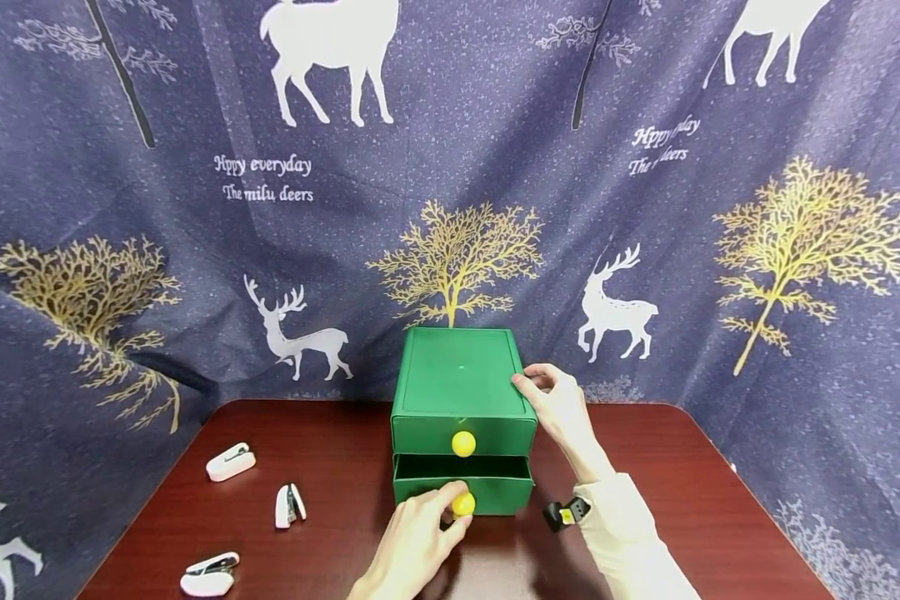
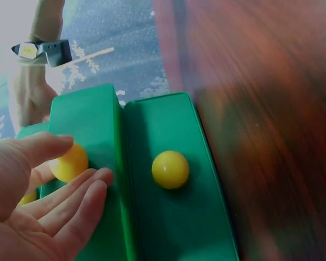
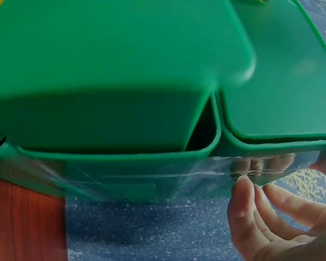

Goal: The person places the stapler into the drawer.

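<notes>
A green drawer cabinet (image 1: 461,371) with round yellow knobs stands on the table. Its middle drawer (image 1: 495,493) is pulled partway out. My left hand (image 1: 417,533) has thumb and fingers around that drawer's yellow knob (image 2: 71,163), pinching it. Below it, the bottom drawer (image 2: 157,217) shows closed in the left wrist view, its own yellow knob (image 2: 170,169) untouched. The top drawer (image 1: 423,433) is closed. My right hand (image 1: 562,408) rests its fingertips against the cabinet's right side, near the top edge; in the right wrist view these fingertips (image 3: 243,193) touch the green side wall.
Three white staplers lie on the left of the dark red table (image 1: 322,550): a far one (image 1: 230,462), a middle one (image 1: 289,506) and a near one (image 1: 210,575). A patterned blue curtain (image 1: 450,150) hangs behind. A black wrist camera (image 1: 566,514) sits at the right sleeve.
</notes>
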Tool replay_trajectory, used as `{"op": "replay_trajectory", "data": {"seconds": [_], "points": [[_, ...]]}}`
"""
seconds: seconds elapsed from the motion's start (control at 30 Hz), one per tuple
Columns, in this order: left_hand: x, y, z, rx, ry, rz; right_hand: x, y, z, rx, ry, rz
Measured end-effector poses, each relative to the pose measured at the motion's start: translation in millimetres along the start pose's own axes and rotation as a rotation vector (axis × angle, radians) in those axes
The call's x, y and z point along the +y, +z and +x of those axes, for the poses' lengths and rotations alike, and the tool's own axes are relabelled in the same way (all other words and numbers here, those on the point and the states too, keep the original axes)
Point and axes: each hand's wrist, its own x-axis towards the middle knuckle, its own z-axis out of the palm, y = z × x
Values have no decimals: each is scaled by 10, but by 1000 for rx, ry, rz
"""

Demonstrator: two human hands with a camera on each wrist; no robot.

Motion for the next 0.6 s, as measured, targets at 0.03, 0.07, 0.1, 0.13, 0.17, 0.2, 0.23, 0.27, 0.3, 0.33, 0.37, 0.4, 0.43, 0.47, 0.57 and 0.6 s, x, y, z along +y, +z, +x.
{"op": "replay_trajectory", "data": {"seconds": [0.03,0.07,0.1,0.13,0.17,0.2,0.23,0.27,0.3,0.33,0.37,0.4,0.43,0.47,0.57,0.6], "points": [[15,-8,-10,-7,0,-2,-4,-8,-1,-1,0,-5],[28,-15,-21,-10,6,4,-10,-14,-3,-3,-1,-7],[40,-21,-33,-12,12,9,-12,-17,-3,-5,-2,-8],[51,-26,-45,-16,18,16,-15,-19,-2,-8,-3,-8],[63,-36,-57,-22,24,18,-18,-22,-5,-9,-3,-8],[74,-42,-70,-30,30,21,-19,-25,-6,-10,-3,-9],[82,-47,-84,-38,36,23,-18,-25,-7,-11,-2,-10],[88,-53,-97,-43,45,25,-15,-25,-5,-11,-3,-12],[94,-57,-109,-45,55,25,-12,-24,-4,-11,-3,-15],[98,-58,-123,-40,68,26,-11,-24,-4,-9,-3,-17],[101,-58,-138,-32,81,27,-9,-23,-2,-8,-6,-19],[102,-55,-153,-17,98,33,-4,-20,4,-6,-9,-21],[102,-53,-168,-1,114,36,-2,-19,6,-3,-11,-22],[103,-51,-184,15,132,37,-3,-19,6,-2,-13,-22],[104,-48,-234,49,184,31,-4,-17,11,-7,-20,-21],[105,-49,-249,52,199,30,-7,-19,9,-11,-20,-20]]}}
